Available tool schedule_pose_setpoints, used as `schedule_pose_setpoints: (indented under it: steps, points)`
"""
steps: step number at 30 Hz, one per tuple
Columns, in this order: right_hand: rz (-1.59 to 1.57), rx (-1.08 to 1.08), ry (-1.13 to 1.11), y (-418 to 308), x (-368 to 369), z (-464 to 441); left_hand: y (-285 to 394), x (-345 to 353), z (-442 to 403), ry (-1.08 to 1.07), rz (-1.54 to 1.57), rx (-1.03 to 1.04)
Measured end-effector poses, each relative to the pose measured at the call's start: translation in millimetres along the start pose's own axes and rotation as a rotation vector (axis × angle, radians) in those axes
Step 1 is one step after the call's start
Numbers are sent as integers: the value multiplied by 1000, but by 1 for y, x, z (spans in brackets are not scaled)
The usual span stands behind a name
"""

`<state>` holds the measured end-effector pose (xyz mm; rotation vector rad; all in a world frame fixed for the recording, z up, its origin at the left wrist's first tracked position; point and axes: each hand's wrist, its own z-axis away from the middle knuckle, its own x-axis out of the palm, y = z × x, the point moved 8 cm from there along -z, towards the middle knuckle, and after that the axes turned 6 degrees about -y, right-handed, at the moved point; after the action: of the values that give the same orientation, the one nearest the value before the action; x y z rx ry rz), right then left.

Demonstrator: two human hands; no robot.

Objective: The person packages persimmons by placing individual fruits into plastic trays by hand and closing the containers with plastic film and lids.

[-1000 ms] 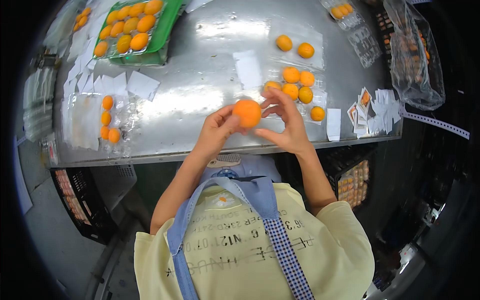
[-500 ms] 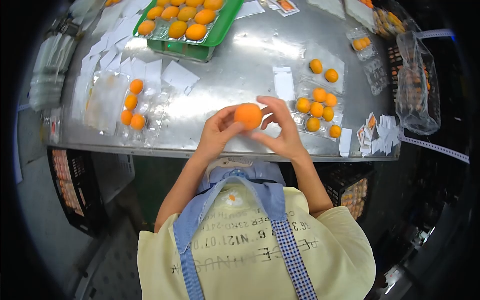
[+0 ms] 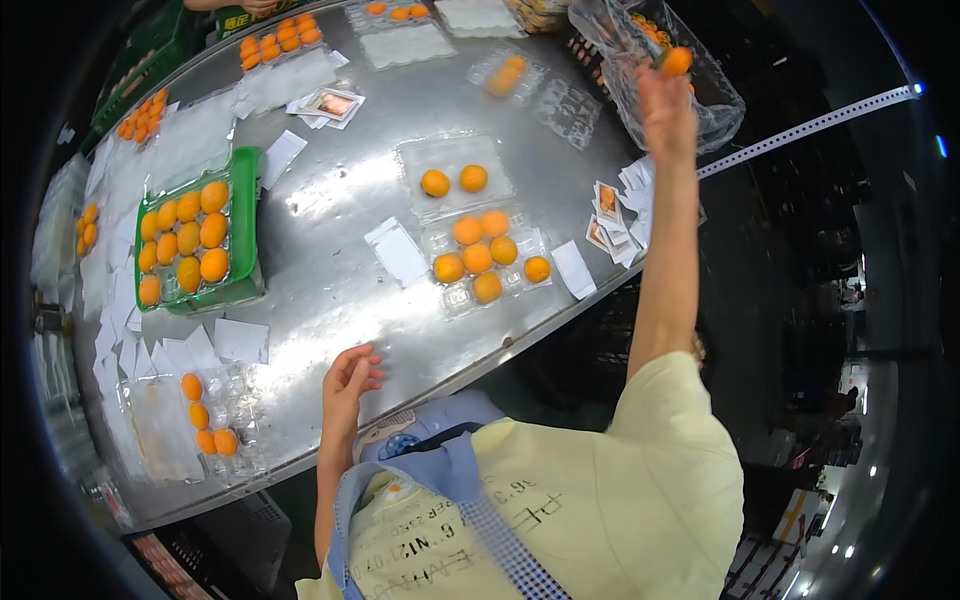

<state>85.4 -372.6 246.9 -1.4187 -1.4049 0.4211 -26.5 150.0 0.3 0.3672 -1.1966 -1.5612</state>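
Observation:
My right arm reaches out to the far right. At its end my right hand (image 3: 666, 112), smeared by motion, has an orange (image 3: 676, 62) at its fingertips. Both are over a black crate lined with a clear plastic bag (image 3: 720, 115), where more orange fruit shows. My left hand (image 3: 350, 378) hovers by the near table edge with loosely curled fingers, somewhat apart and holding nothing. Ahead of it a clear plastic tray (image 3: 458, 298) bears several oranges, and its lid part (image 3: 415, 150) has two on it.
A green crate (image 3: 250, 255) carries a filled tray of oranges at left. Another tray (image 3: 245, 400) with some oranges lies near left. White cards (image 3: 398, 250) and picture cards (image 3: 608, 205) are scattered on the metal table (image 3: 340, 220). Another person's hand (image 3: 260, 6) shows at the far edge.
The orange, between both my hands before, has gone with my right hand to the bag-lined crate. My left hand has let go of it. The view has turned to the right.

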Motion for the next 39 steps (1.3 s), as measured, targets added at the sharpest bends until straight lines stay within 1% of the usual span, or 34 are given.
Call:
schedule_pose_setpoints:
  steps: [2, 4, 5, 7, 9, 11, 14, 15, 18, 21, 24, 27, 30, 33, 36, 39]
  points:
    - [117, -32, 122, -24, -8, -16, -9, -2, -2, 25, 3, -2]
    - [297, 39, 13, -4, 10, 0, -9, -2, -3, 24, 2, 27]
    - [358, 135, -79, 20, 23, 19, -9, -2, -3, 25, 3, 39]
    - [617, 289, -98, 70, 33, 65, -13, -6, -1, 55, 13, 29]
    - [722, 419, -215, 138, 4, 100, -17, -9, 0, 87, 31, 23]
    - [1055, 428, -385, 183, -18, 130, -22, -11, 2, 107, 24, -5]
    - [1232, 494, -383, 201, -18, 153, -28, -9, 1, 112, -1, -43]
    - [1280, 551, -396, 209, -20, 158, -30, -9, 0, 109, -12, -57]
    - [1391, 611, -450, 225, -11, 166, -32, -4, -4, 93, -46, -60]
    - [1586, 648, -550, 229, 2, 171, -31, -1, -7, 113, -61, -70]
    - [1635, 630, -512, 232, 0, 172, -32, -4, -11, 114, -35, -49]
    - [1563, 654, -467, 230, 2, 174, -30, -5, -9, 138, 8, -45]
    - [1417, 587, -465, 232, 3, 176, -34, -9, -7, 153, 8, -54]
    - [1375, 584, -357, 220, 7, 178, -34, -11, -6, 155, 18, -49]
    - [1318, 252, -307, 189, 30, 179, -36, -13, -6, 155, 2, -53]
    - [690, 352, -134, 189, 33, 196, -36, -12, -7, 155, -11, -65]
